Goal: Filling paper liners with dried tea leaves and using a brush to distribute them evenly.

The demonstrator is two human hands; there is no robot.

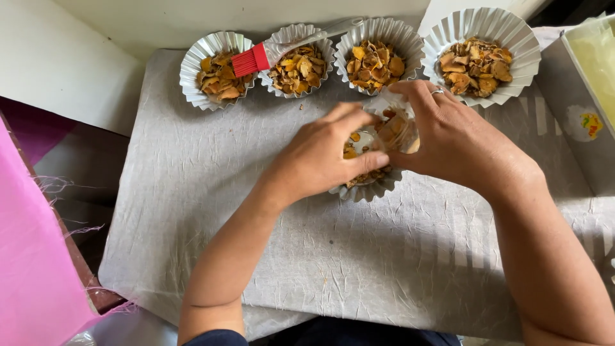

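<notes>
Both forearms are bare from wrist to elbow. The left hand (320, 157) wears nothing on its fingers that shows. The right hand (458, 141) has a thin silvery ring (437, 91) on one finger. At the bottom edge, a dark blue sleeve (218, 337), probably short, covers the left upper arm.

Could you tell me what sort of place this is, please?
Probably a home craft or food-prep table: fluted foil cups of dried orange-brown chips, a red silicone brush and a crinkled grey cloth.
</notes>
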